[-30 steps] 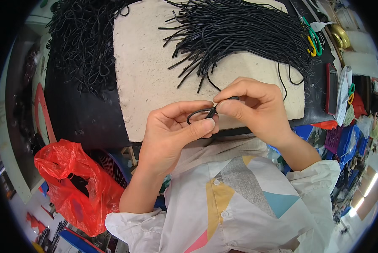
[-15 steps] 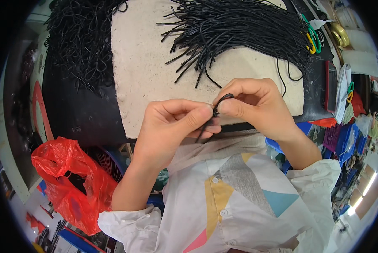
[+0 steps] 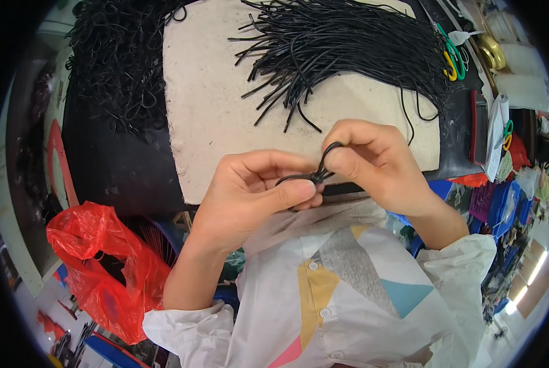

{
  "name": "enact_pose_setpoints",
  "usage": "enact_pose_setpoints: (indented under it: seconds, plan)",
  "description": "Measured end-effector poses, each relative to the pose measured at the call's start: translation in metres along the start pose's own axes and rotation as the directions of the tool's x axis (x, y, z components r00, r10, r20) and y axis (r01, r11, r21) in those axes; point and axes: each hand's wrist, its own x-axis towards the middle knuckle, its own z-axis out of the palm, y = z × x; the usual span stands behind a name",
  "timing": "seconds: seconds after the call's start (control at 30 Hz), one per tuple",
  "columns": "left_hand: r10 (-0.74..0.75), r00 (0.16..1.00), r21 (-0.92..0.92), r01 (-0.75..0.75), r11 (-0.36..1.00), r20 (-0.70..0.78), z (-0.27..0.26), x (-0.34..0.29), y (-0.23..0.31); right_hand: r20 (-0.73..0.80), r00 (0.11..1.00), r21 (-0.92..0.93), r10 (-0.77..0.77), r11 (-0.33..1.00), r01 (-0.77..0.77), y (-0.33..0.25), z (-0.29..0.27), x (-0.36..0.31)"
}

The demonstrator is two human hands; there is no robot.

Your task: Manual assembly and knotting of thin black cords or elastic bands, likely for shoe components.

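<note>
A thin black cord [image 3: 327,161] is stretched between my two hands, looped at its upper end and with a knot-like bunching near the middle. My left hand [image 3: 250,191] pinches the cord by the bunching, with the thumb on the near side; one strand curves back over the fingers. My right hand [image 3: 375,161] grips the loop between thumb and bent forefinger. Both hands are above the front edge of a pale board [image 3: 210,110]. Beyond them on the board lies a thick bundle of straight black cords [image 3: 354,52], their cut ends pointing left.
A heap of looped black cords [image 3: 118,67] lies at the far left on the black tabletop [image 3: 127,168]. Green- and yellow-handled scissors [image 3: 453,58] sit at the far right. A red plastic bag [image 3: 106,270] hangs at the near left. Blue crates [image 3: 504,208] stand off to the right.
My left thumb has slid lower, the left forefinger has straightened, and more of the bunched cord shows. The right hand has moved slightly down and right, and the loop now appears wider.
</note>
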Motion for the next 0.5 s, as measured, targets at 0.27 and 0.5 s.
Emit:
enact_pose_setpoints:
  seconds: [0.27, 0.5]
  plan:
    - [0.015, 0.999, -0.258, -0.022, 0.966, -0.029, 0.003, -0.007, -0.004, 0.076, 0.774, -0.602, -0.628, 0.590, 0.538, 0.002, 0.005, 0.003]
    - [0.306, 0.947, 0.071, -0.300, 0.951, -0.103, 0.002, -0.006, -0.029, -0.135, 0.991, 0.087, 0.001, 0.996, 0.011, 0.000, 0.022, -0.001]
